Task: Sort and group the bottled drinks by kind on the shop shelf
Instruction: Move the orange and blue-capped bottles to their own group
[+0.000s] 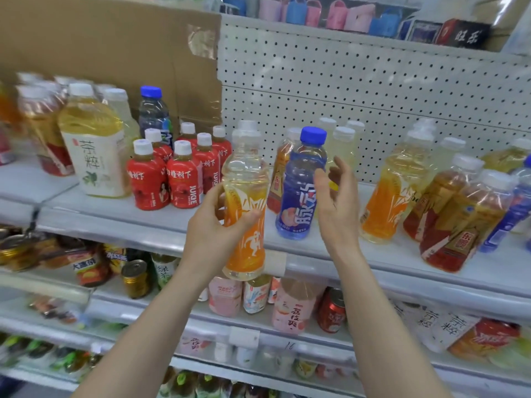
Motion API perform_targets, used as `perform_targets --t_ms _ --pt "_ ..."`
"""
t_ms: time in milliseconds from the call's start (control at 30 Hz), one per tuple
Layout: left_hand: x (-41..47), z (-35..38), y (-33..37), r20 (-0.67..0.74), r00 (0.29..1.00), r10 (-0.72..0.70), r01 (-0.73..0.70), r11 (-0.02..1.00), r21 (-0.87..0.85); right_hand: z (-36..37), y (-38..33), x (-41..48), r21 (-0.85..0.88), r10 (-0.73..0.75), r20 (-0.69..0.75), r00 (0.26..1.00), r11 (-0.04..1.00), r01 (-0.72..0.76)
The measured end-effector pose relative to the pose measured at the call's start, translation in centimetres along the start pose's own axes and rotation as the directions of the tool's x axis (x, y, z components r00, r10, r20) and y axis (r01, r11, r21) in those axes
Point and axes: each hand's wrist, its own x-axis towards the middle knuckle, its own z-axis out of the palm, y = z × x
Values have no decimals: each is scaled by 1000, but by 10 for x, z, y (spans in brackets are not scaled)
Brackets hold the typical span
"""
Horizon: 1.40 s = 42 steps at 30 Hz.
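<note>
My left hand (218, 225) grips an orange-labelled bottle (245, 196) with a clear cap, held upright in front of the shelf edge. My right hand (336, 202) is open, its fingers relaxed just right of a blue bottle (298, 191) with a blue cap that stands on the white shelf (316, 248). Several small red juice bottles (178, 173) stand grouped at the left. A second orange-labelled bottle (393, 193) stands at the right, beside red-and-gold tea bottles (457, 222).
A large pale tea bottle (94, 147) and another blue-capped bottle (153, 113) stand at the left, before a cardboard sheet (115, 44). White pegboard (373, 90) backs the shelf. Lower shelves hold cans (135, 278) and pink bottles (293, 305).
</note>
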Motion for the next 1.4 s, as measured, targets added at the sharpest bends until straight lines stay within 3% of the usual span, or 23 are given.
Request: perform_targets --t_ms 100,333,567,1033,1400 --pt "-7 -4 -3 -16 1000 -19 19 1000 -14 14 0 -7 -5 34 152 988 999 -33" --pt "-29 -38 -18 -98 992 -80 76 996 -41 24 -1 -12 12 1 80 997 1000 -2" --pt "-37 -102 -27 -235 966 -109 100 994 -51 60 -55 -43 155 -83 145 986 986 60" --pt "-64 -348 -81 -407 909 -88 111 993 35 288 -139 -172 346 -72 371 926 936 -66" --pt "-48 -504 -127 -546 835 -68 121 991 62 458 -200 -213 397 -120 511 852 911 -110"
